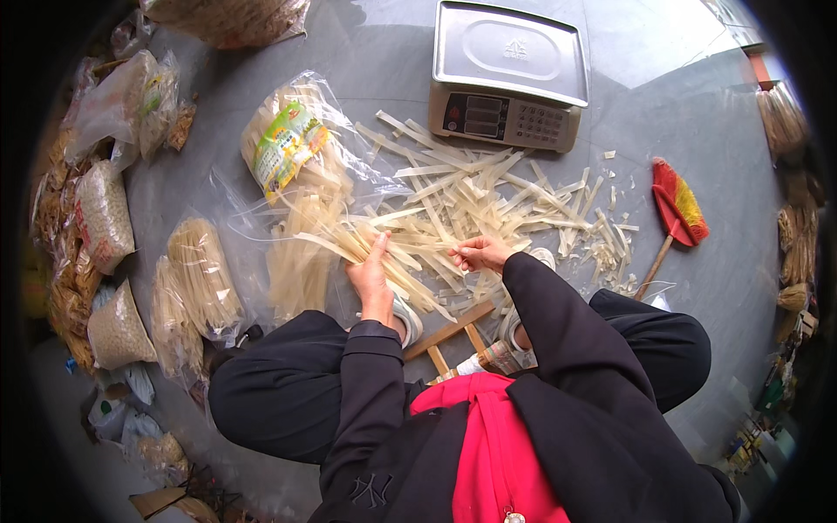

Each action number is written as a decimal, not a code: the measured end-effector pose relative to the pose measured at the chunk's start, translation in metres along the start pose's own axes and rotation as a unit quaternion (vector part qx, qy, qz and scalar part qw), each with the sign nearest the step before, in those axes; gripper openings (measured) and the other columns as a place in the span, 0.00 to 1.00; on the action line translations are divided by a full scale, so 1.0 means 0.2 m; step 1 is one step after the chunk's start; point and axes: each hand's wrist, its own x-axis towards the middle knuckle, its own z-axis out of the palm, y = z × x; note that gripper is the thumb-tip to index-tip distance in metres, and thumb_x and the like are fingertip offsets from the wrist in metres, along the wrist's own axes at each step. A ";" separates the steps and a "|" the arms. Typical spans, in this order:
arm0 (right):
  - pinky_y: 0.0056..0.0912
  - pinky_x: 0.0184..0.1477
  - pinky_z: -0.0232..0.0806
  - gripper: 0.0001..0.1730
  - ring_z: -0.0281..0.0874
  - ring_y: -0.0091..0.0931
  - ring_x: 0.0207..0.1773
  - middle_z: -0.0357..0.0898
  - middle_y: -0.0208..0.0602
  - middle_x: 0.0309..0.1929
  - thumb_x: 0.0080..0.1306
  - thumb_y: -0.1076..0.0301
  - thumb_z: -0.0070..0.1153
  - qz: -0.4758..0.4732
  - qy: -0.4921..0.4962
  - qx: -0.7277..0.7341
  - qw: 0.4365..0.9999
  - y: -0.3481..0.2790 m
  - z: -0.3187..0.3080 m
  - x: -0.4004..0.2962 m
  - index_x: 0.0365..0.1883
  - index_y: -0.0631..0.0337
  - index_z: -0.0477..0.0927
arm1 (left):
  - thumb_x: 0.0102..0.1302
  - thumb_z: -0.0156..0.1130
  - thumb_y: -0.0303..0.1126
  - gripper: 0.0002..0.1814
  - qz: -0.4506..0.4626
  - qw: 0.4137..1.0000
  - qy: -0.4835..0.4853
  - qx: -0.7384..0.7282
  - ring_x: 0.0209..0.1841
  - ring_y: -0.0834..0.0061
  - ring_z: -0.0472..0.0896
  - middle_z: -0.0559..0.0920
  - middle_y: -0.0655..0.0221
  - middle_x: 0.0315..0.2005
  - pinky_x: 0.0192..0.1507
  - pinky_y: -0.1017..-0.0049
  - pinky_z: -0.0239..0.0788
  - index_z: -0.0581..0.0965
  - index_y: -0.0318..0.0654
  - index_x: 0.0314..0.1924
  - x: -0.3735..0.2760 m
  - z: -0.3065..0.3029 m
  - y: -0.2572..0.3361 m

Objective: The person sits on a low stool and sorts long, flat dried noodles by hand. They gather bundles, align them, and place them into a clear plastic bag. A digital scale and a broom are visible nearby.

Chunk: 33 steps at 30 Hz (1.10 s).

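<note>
My left hand (371,274) is closed around a bundle of flat, pale dried noodle strips (399,271), its thumb on top. To its right, my right hand (480,253) hovers over the loose pile with thumb and fingertips pinched together; whether a strip is between them I cannot tell. The heap of loose dried strips (471,189) spreads on the floor beyond both hands, with small broken bits at its right. Left of my left hand lie more strips (301,281) on clear plastic. Behind these is a clear plastic bag of strips (288,144) with a green and yellow printed label.
A digital scale (509,59) with a metal pan stands beyond the heap. A red and yellow broom (677,202) lies at right. Filled bags of strips (204,274) and white pieces (104,216) line the left. A wooden stool frame (451,333) is between my feet.
</note>
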 end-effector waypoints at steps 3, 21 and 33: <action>0.24 0.35 0.68 0.11 0.78 0.22 0.33 0.80 0.34 0.31 0.66 0.70 0.47 0.025 0.061 0.003 0.998 0.02 -0.04 0.02 0.43 0.64 0.77 | 0.51 0.65 0.19 0.11 -0.011 0.993 -0.049 0.104 0.28 0.77 0.79 0.81 0.66 0.29 0.30 0.79 0.68 0.77 0.33 0.36 0.01 -0.03 -0.03; 0.36 0.37 0.68 0.20 0.77 0.34 0.33 0.78 0.38 0.26 0.48 0.71 0.63 -0.091 0.364 -0.530 0.760 0.04 0.19 0.29 0.41 0.59 0.74 | 0.48 0.65 0.22 0.09 0.003 0.974 0.009 0.224 0.20 0.79 0.75 0.79 0.68 0.22 0.24 0.79 0.66 0.76 0.32 0.30 0.03 -0.11 -0.25; 0.14 0.21 0.52 0.11 0.63 0.10 0.21 0.77 0.19 0.24 0.50 0.69 0.67 0.032 0.063 -0.190 0.979 -0.18 0.03 0.12 0.33 0.55 0.83 | 0.52 0.63 0.23 0.09 -0.086 0.996 -0.019 0.031 0.21 0.77 0.74 0.77 0.69 0.22 0.26 0.79 0.66 0.74 0.32 0.35 0.03 -0.07 -0.18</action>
